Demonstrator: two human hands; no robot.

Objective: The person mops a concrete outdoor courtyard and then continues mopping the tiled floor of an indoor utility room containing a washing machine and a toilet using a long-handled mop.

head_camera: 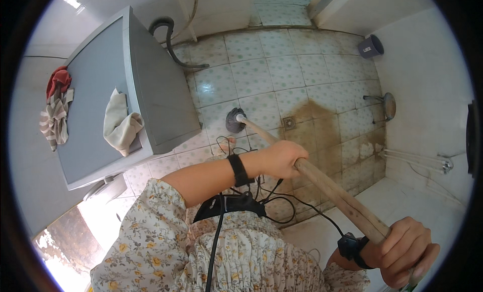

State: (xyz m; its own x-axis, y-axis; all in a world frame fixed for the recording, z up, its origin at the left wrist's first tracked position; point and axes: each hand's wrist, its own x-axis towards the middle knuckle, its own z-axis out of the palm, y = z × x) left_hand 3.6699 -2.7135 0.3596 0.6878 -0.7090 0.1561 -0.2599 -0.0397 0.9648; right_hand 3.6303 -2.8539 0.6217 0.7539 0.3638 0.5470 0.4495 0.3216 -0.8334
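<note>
A mop with a wooden handle (339, 195) runs slantwise across my front. Its grey mop head (234, 125) rests on the tiled floor (249, 75), joined to the stick by a white collar (240, 118). My left hand (285, 158) grips the handle partway along. Lower right, my right hand (407, 248) is wrapped around the handle near its upper end, and the stick's tip is mostly hidden. Right of the mop head lies a square floor drain (289, 123), with a brown stained patch (324, 137) around and beyond it.
At left stands a grey washing machine (98, 73) with cloths (122, 124) on top. Its drain hose (171, 52) reaches the floor. Along the right wall are a purple bin (371, 46), a small stool (388, 107) and pipes (415, 156). Black cables (286, 197) hang at my waist.
</note>
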